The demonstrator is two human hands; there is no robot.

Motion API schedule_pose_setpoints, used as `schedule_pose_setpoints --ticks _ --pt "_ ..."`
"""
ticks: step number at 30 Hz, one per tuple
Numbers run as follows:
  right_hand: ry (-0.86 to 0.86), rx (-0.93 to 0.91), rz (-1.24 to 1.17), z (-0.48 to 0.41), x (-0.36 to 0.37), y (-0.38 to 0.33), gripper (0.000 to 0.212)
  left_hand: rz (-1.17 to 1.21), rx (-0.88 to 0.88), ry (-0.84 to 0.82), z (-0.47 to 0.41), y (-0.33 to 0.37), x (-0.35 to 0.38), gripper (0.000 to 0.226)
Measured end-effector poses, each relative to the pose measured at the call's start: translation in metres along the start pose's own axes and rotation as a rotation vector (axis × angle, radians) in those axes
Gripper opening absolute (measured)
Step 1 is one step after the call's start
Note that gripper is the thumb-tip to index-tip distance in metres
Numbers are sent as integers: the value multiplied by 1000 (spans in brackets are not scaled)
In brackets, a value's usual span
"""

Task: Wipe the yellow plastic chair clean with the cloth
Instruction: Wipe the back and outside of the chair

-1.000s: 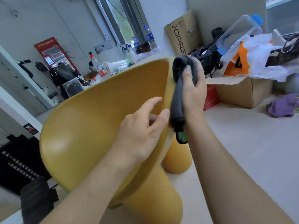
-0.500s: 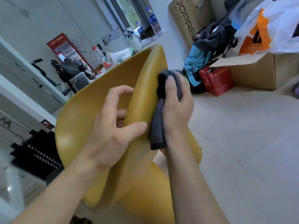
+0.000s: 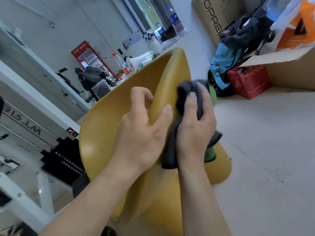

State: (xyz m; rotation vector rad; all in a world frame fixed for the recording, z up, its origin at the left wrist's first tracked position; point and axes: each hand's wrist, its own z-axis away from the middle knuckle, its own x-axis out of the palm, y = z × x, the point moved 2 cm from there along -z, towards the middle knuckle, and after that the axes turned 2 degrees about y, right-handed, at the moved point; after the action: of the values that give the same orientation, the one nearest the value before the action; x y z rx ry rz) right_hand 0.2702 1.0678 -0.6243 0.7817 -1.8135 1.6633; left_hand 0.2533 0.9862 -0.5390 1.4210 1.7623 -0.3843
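My right hand (image 3: 194,128) clutches the cloth (image 3: 185,99) against the chair (image 3: 109,120) edge (mid-frame); my left hand (image 3: 144,132) pinches that edge.

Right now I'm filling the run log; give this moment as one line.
step: wiping chair edge | left hand: grips chair rim | right hand: holds cloth against edge

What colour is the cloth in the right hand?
Dark grey cloth, nearly black, with a green edge; the head view shows it.
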Motion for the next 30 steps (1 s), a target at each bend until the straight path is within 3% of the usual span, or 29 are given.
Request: schedule_pose_setpoints --ticks 2,3,5,8,11,13,16,18,20,25,28,30 --pt "-41 -196 -52 -2 11 -22 27 -8 25 10 2 2 0 28" --pt "-20 -195 -60 -5 9 -15 26 -15 38 8 4 4 0 27" --pt "60 12 -21 -16 -3 25 28 -31 51 6 6 6 0 30" --pt "93 505 45 -1 -25 98 36 12 42 1 5 5 2 30" --pt "89 664 95 36 -31 101 41 10 51 17 5 5 0 25" --pt "113 470 126 48 -16 55 44 -1 31 33 -3 4 1 22" --pt "42 -189 45 47 11 -29 44 49 -2 31 -26 -3 14 4" --pt "20 -338 16 34 9 -25 41 107 -4 59 -28 -4 22 7" --pt "84 -149 32 13 -7 20 37 78 -7 57 -21 -3 27 11" --pt "125 725 81 40 -39 147 47 132 22 40 -12 0 29 22" --pt "103 840 45 56 -37 135 50 177 6 19 -15 -1 28 20" --pt "133 710 3 45 -30 93 49 199 -24 30 -17 -1 29 19"
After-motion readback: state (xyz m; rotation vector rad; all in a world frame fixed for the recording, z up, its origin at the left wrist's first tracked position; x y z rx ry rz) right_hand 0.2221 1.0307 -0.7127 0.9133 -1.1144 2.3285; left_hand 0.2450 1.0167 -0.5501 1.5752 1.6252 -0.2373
